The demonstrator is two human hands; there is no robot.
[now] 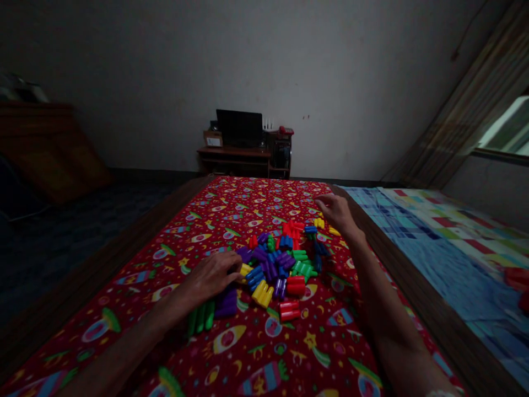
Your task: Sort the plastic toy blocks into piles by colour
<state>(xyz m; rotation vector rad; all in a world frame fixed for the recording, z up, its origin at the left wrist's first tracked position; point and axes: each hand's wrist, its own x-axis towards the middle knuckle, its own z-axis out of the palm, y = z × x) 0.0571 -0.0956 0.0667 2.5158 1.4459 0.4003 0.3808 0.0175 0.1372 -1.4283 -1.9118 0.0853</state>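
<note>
Many plastic building blocks shaped like joined tubes lie in a loose heap, among them purple blocks (268, 267), green blocks (303, 269) and red blocks (296, 285). My left hand (215, 274) is at the heap's left edge, fingers curled and closed around the end of a yellow block (244, 270). Just below that wrist, a green block (202, 317) and a purple block (226, 303) lie side by side, partly covered by the hand. Over the far right side of the heap, my right hand (334, 209) has bent, parted fingers, near small yellow blocks (318, 223); no block shows in it.
A red patterned cloth (231, 342) covers the table, which has a dark wooden edge (438, 314). To the right is a bed with a checked blue sheet (397, 220). Beyond the table, a low desk (235, 153) carries a black monitor (239, 128). A wooden cabinet (45, 149) stands left.
</note>
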